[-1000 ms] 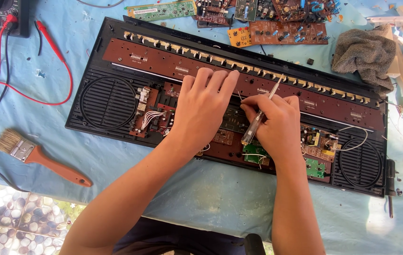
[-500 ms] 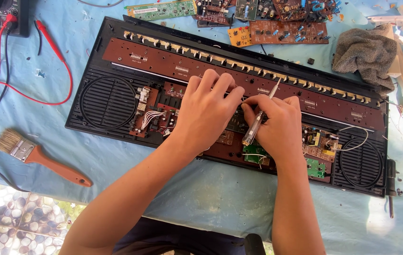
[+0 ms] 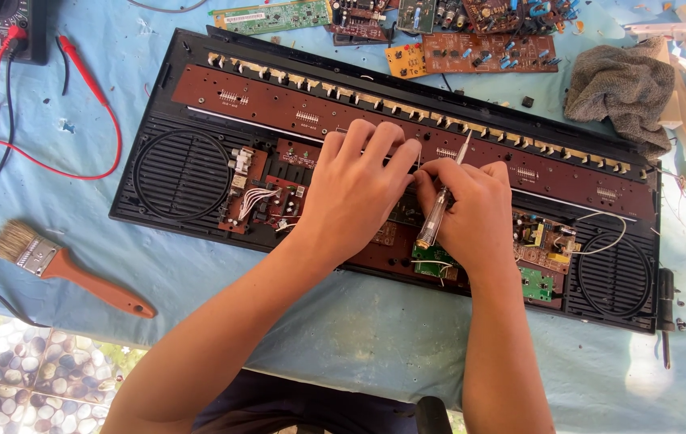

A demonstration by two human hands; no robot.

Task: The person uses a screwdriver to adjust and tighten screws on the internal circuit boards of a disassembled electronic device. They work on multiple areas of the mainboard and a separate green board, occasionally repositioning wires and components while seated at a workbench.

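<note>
An opened black keyboard case lies across the blue table cover, its brown circuit boards and two round speaker grilles exposed. My left hand rests flat on the boards near the middle, fingers together and pointing away from me. My right hand sits just to its right, wrapped around a clear-handled screwdriver whose thin shaft points up toward the long brown board. What lies under the two hands is hidden.
A multimeter with red and black leads sits at the far left. A paintbrush with an orange handle lies at the near left. Loose circuit boards line the far edge, and a grey rag lies at the far right.
Both hands stay over the middle of the boards. My right hand with the screwdriver has shifted slightly, and my left fingers have closed up a little.
</note>
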